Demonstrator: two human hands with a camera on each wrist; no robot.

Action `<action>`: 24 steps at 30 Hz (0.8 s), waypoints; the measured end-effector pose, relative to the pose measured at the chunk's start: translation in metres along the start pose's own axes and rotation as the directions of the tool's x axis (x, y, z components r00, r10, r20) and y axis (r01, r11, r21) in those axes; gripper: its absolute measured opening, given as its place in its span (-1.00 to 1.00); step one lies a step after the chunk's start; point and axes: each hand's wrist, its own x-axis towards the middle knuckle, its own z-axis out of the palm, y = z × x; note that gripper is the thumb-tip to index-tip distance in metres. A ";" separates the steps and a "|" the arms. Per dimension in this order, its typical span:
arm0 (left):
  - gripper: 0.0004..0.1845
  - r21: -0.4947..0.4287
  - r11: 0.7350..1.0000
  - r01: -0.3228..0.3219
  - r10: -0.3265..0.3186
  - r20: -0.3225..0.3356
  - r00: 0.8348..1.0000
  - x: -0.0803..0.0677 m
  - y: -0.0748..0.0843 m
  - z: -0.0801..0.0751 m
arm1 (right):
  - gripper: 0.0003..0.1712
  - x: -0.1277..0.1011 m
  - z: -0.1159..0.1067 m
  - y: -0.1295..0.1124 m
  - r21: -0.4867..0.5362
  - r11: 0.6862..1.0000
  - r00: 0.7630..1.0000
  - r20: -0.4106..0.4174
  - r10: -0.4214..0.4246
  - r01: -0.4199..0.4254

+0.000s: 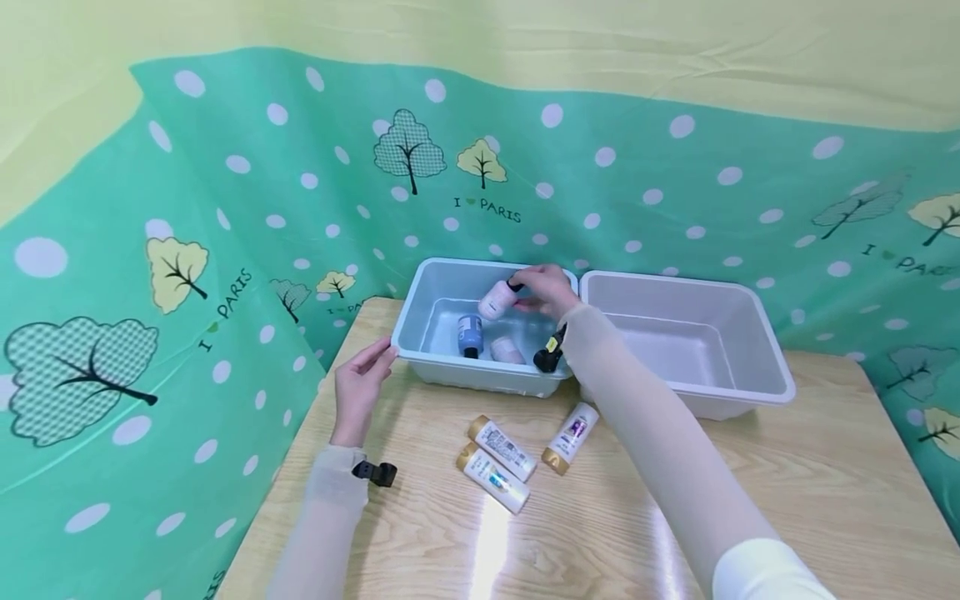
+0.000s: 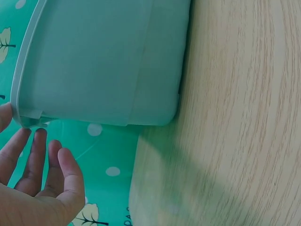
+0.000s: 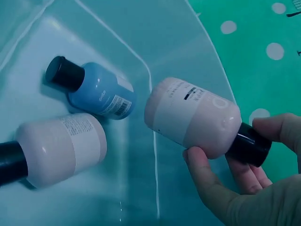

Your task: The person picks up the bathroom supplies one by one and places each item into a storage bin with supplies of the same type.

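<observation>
Over left bin: right hand pinches pink bottle, label unreadable; left hand relaxed.

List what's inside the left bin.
Lying in the left bin: a blue bottle and a pale pink bottle. The right hand holds another pink bottle above them. The forearm hides the bin's right end.
</observation>
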 end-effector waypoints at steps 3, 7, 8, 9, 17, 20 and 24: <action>-0.44 0.004 1.000 -0.009 0.009 -0.001 1.000 0.000 0.001 0.002 | -0.77 0.001 -0.001 -0.001 -0.065 0.998 1.000 0.008 -0.011 0.011; -0.46 -0.002 1.000 -0.024 0.024 0.000 1.000 0.000 0.002 0.003 | -0.76 0.000 -0.001 -0.001 -0.116 0.993 0.999 0.042 -0.003 0.008; -0.46 -0.004 1.000 -0.024 0.024 0.002 1.000 0.000 0.002 0.004 | -0.75 0.000 -0.002 -0.001 -0.125 0.992 0.998 0.055 0.001 0.006; -0.46 -0.005 1.000 -0.024 0.024 0.003 1.000 0.000 0.002 0.004 | -0.73 -0.001 -0.002 -0.001 -0.131 0.991 0.998 0.065 0.005 0.004; -0.48 -0.004 1.000 -0.014 0.014 -0.002 1.000 0.001 0.002 0.003 | -0.52 -0.010 -0.007 -0.007 -0.078 0.997 0.992 0.127 0.016 -0.006; -0.48 -0.001 1.000 -0.009 0.009 -0.010 1.000 0.000 0.003 0.003 | -0.51 -0.016 -0.007 -0.012 -0.068 0.998 0.989 0.149 0.018 -0.008; -0.50 0.003 1.000 0.004 -0.004 -0.012 1.000 -0.001 0.003 0.002 | -0.53 -0.029 -0.009 -0.020 -0.078 0.996 0.982 0.186 -0.025 0.040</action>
